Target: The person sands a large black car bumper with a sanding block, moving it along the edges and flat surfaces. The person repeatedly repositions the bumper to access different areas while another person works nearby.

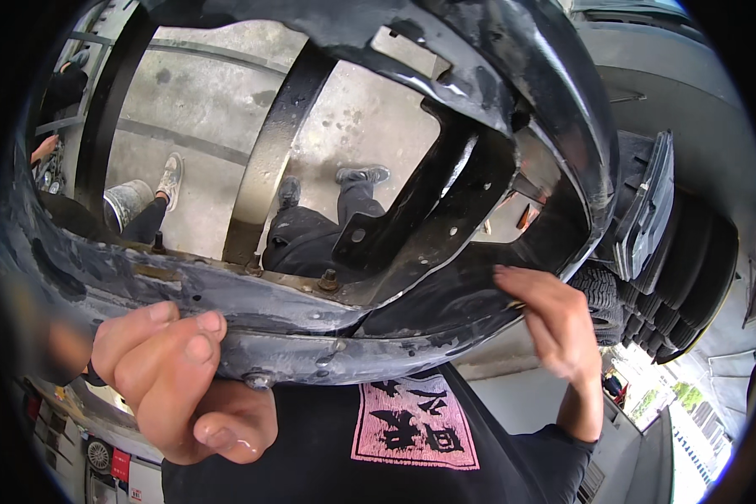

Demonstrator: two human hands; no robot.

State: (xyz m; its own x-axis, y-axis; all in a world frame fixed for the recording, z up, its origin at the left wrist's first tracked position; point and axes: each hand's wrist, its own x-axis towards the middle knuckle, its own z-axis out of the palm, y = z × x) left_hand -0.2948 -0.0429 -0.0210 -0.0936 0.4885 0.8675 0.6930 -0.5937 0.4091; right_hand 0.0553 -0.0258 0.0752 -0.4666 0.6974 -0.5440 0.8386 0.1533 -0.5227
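The frame point(311, 354), black, curved and smeared grey, spans before the shirt point(311, 428); left hand point(172, 382) and right hand point(559, 319) are by its edge, fingers bent; whether either grips, I cannot tell.

Black frame point(319, 356) mottled with grey

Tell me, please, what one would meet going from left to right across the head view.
Left-hand fingers → rightmost rusty bolt → pink shirt print → right-hand fingers → green foliage.
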